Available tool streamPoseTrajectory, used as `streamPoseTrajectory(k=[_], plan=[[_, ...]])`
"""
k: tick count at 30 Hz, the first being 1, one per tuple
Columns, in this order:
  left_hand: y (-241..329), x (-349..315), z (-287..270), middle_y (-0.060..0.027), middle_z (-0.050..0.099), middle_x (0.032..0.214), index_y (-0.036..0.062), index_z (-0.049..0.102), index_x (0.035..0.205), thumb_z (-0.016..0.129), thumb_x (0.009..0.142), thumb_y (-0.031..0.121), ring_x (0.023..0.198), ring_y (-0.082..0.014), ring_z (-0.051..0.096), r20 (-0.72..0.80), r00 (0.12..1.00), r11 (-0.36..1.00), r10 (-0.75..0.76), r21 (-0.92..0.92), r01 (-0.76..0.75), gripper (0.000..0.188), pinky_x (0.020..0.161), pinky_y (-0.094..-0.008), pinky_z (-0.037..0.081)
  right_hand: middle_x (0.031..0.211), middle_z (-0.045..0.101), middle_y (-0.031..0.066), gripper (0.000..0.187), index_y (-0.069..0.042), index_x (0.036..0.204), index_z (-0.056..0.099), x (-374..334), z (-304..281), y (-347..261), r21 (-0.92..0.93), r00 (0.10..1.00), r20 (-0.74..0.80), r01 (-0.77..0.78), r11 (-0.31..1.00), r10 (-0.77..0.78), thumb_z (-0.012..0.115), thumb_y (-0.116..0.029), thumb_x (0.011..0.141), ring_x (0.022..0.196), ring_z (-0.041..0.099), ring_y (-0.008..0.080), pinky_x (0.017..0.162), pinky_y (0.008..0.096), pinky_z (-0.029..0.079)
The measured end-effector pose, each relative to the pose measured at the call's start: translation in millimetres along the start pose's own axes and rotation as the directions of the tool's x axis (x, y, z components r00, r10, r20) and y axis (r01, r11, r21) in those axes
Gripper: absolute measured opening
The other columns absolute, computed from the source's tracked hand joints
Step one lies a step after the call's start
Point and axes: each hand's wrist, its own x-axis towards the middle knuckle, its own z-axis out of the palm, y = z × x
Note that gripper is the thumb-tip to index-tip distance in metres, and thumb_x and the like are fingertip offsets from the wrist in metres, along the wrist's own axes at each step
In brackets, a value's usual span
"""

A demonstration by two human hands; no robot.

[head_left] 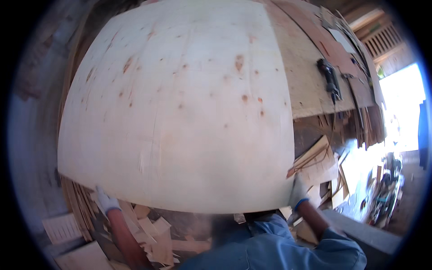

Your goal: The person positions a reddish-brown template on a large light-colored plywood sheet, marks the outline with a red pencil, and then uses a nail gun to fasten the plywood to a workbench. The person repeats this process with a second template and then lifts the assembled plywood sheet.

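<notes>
Across most of the view, a broad, pale plywood sheet [189, 148], spread in front of the person, with its right side overlapping a brown wooden worktop [306, 81] and its near edge close to the person's body. Far to the right, past the worktop, a glaring bright opening [402, 108]. Along the bottom of the view, blue clothing [288, 247]. Below the near edge, left of the body, a jumble of wood offcuts [155, 234], irregular and overlapping; to the right, under the worktop, more scraps, some flat, some tilted. On the right part of the worktop, a reddish-brown board [310, 29]; farther along, a small white panel [342, 40]. Nearer, a black power tool [330, 78], well apart from the sheet, with a cord trailing over the worktop's edge. At the sheet's near left edge, the left hand [107, 200], in a pale glove; at the near right corner, the right hand [298, 193], gloved alike. Both apparently touching the sheet; with fingers blurred or hidden, impossible to tell whether clenched or merely resting. Smallest, brown knots [239, 63] scattered over the sheet's face.
</notes>
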Motion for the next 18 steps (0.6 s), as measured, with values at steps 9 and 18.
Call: streamPoseTrajectory(k=[9, 18], plan=[[117, -135, 121, -0.0129, 0.053, 0.14, 0.0034, 0.044, 0.143, 0.05, 0.105, 0.041, 0.127, -0.0297, 0.052, 0.566, 0.737, 0.234, -0.369, -0.711, 0.663, 0.054, 0.109, -0.0462, 0.044, 0.103, 0.068, 0.0201, 0.026, -0.009, 0.116, 0.063, 87, -15, -205, -0.87, 0.538, 0.484, 0.217, -0.442, -0.69, 0.051, -0.021, 0.096, 0.094, 0.068, 0.0328, 0.077, 0.0445, 0.054], [104, -152, 154, -0.018, 0.043, 0.145, 0.0025, 0.037, 0.148, 0.051, 0.102, 0.05, 0.137, -0.0346, 0.04, 0.463, 0.75, 0.416, -0.472, -0.633, 0.653, 0.068, 0.117, -0.0499, 0.035, 0.102, 0.071, 0.0223, 0.048, -0.005, 0.107, 0.07, 89, 40, -209, -0.933, 0.795, 0.175, 0.323, 0.161, -0.581, 0.05, -0.047, 0.097, 0.105, 0.066, 0.0379, 0.089, 0.0449, 0.05]])
